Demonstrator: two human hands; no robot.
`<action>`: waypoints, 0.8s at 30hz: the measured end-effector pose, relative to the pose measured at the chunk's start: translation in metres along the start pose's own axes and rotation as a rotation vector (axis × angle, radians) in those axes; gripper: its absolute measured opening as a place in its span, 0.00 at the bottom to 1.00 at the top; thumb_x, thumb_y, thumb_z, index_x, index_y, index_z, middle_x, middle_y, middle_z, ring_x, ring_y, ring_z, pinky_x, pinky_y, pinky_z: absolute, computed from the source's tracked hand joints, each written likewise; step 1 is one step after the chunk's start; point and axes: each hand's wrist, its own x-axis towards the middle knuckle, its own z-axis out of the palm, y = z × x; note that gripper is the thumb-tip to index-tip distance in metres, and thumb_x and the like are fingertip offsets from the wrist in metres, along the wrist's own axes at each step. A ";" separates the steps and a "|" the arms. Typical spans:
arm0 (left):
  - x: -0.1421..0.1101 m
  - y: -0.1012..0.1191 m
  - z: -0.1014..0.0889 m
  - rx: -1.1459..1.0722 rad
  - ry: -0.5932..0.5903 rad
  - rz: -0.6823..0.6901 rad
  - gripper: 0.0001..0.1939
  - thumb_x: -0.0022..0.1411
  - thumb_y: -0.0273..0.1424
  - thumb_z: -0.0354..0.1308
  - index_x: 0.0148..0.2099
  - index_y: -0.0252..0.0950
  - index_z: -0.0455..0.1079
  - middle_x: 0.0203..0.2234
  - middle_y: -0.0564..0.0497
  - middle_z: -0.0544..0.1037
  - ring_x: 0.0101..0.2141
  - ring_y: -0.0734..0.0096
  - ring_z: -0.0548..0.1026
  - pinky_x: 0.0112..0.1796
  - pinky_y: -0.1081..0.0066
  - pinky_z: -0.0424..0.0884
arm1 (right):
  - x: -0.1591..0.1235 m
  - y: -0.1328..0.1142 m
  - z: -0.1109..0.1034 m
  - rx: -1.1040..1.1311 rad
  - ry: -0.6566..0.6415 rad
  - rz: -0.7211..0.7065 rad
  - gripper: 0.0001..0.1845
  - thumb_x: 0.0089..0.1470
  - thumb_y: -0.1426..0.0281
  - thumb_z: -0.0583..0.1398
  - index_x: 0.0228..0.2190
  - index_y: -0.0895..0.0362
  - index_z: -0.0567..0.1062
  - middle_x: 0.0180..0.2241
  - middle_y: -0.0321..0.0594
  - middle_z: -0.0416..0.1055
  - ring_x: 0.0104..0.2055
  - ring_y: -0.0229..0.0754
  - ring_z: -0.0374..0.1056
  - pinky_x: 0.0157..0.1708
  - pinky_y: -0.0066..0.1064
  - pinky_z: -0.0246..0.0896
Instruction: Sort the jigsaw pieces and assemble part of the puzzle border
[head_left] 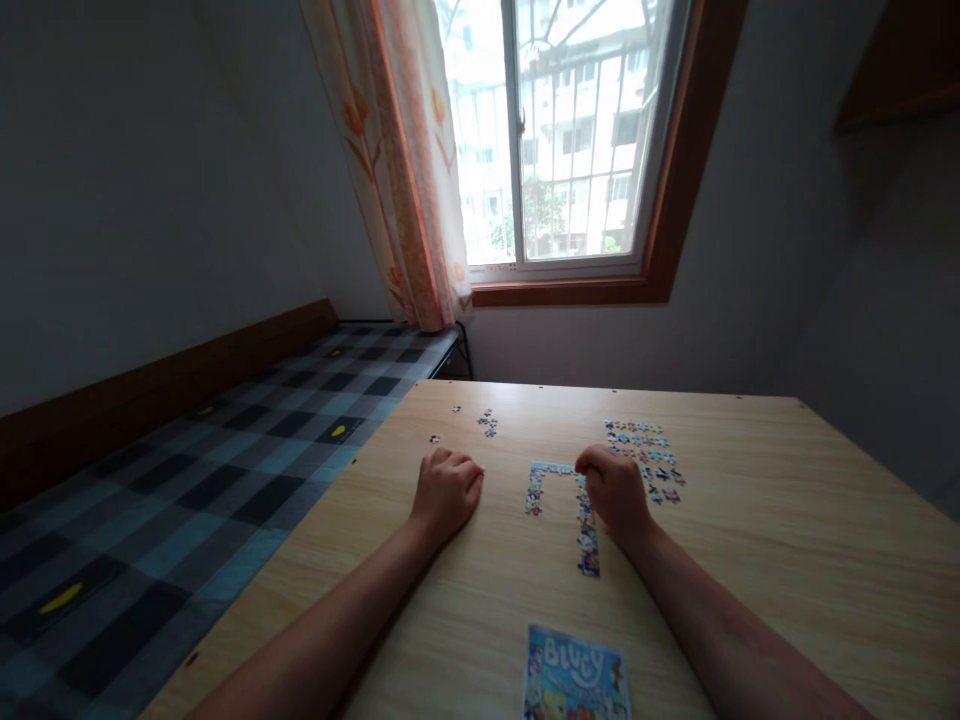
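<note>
On the wooden table, a partly joined jigsaw puzzle (589, 540) forms a three-sided frame: a top row, a short left side and a longer right side. My right hand (616, 492) is closed, its curled fingertips at the frame's upper right corner; whatever they pinch is hidden. Left of the frame, my left hand (448, 490) rests on the table with its fingers curled in. A pale speck shows at its thumb tip, too small to name. Loose puzzle pieces (661, 457) lie in rows just beyond and right of my right hand.
A few more loose pieces (488, 424) lie toward the far left of the table (787, 520). A blue picture sheet marked "Bluey" (576, 675) is at the near edge. A bed with a checked cover (247, 500) adjoins the left side; a window (577, 150) is behind.
</note>
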 end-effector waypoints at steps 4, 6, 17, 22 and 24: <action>-0.006 0.001 -0.002 -0.297 -0.090 0.224 0.09 0.60 0.24 0.57 0.36 0.40 0.78 0.34 0.50 0.81 0.40 0.63 0.74 0.45 0.64 0.70 | -0.002 0.002 -0.004 -0.063 0.081 0.045 0.12 0.43 0.78 0.50 0.20 0.54 0.71 0.21 0.35 0.70 0.25 0.41 0.67 0.30 0.30 0.56; -0.005 -0.001 -0.001 -0.389 -0.071 0.181 0.12 0.56 0.21 0.57 0.38 0.39 0.78 0.34 0.50 0.81 0.38 0.65 0.75 0.43 0.67 0.71 | -0.002 0.002 -0.005 -0.074 0.071 0.041 0.12 0.43 0.77 0.50 0.20 0.54 0.71 0.21 0.35 0.70 0.26 0.41 0.67 0.31 0.31 0.57; 0.006 -0.019 0.004 -0.618 -0.178 0.035 0.21 0.49 0.20 0.54 0.44 0.37 0.80 0.40 0.49 0.81 0.40 0.65 0.76 0.44 0.67 0.72 | -0.005 0.004 -0.005 -0.077 0.080 0.101 0.11 0.42 0.76 0.51 0.19 0.54 0.72 0.21 0.35 0.71 0.26 0.42 0.67 0.30 0.31 0.58; 0.004 -0.017 0.003 -0.532 -0.203 0.164 0.25 0.49 0.22 0.58 0.50 0.39 0.78 0.47 0.47 0.78 0.50 0.59 0.72 0.54 0.61 0.67 | -0.005 0.004 -0.004 -0.102 0.087 0.138 0.12 0.41 0.76 0.51 0.19 0.54 0.73 0.20 0.36 0.71 0.26 0.43 0.68 0.31 0.32 0.59; 0.004 -0.016 0.004 -0.506 -0.201 0.198 0.26 0.49 0.23 0.59 0.51 0.39 0.78 0.49 0.47 0.77 0.50 0.58 0.71 0.55 0.61 0.66 | -0.005 0.004 -0.004 -0.109 0.104 0.153 0.12 0.41 0.75 0.51 0.19 0.54 0.73 0.20 0.36 0.71 0.26 0.44 0.68 0.30 0.32 0.58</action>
